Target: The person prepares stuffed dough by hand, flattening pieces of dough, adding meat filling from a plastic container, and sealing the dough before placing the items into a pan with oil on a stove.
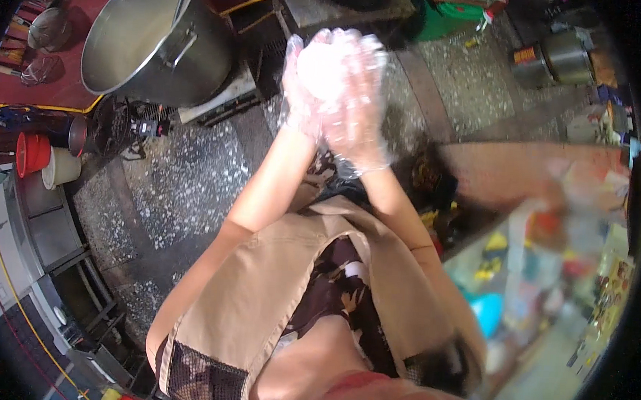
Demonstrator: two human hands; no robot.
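Note:
A white rounded lump (pixel 323 70), too bright to show its material, is cupped between my two hands above the floor. My left hand (pixel 299 93) supports it from the left, fingers curled up around it. Against its other side lies my right hand (pixel 361 96), fingers together and slightly blurred. Clear disposable plastic gloves cover both hands and hang loose at the wrists. The hands hide part of the lump's edge.
Left of my hands stands a large metal stockpot (pixel 208 58) holding pale liquid and a long handle. Wire strainers (pixel 49 28) hang on the red surface. A red bucket (pixel 32 152) and a white bucket (pixel 61 167) sit lower left. A cluttered, blurred table (pixel 540 152) is at right.

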